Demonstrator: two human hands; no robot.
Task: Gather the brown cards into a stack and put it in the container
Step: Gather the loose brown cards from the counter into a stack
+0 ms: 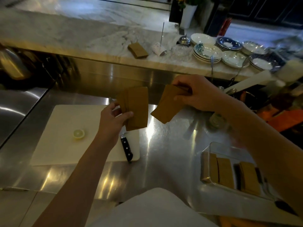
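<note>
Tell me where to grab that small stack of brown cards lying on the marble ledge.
Grip the stack across its two long edges, coming straight down from above. It lies flat, angled on the ledge, with bare marble beside both long sides.

The flat brown cards [136,107] look like matt, smooth paperboard. The steel worktop [164,145] is polished metal, throwing bright glints. The white cutting board [65,128] looks like matt plastic. The clear rectangular container [213,161] is glossy transparent plastic. The raised marble ledge [82,38] shines, veined grey and white.
</note>
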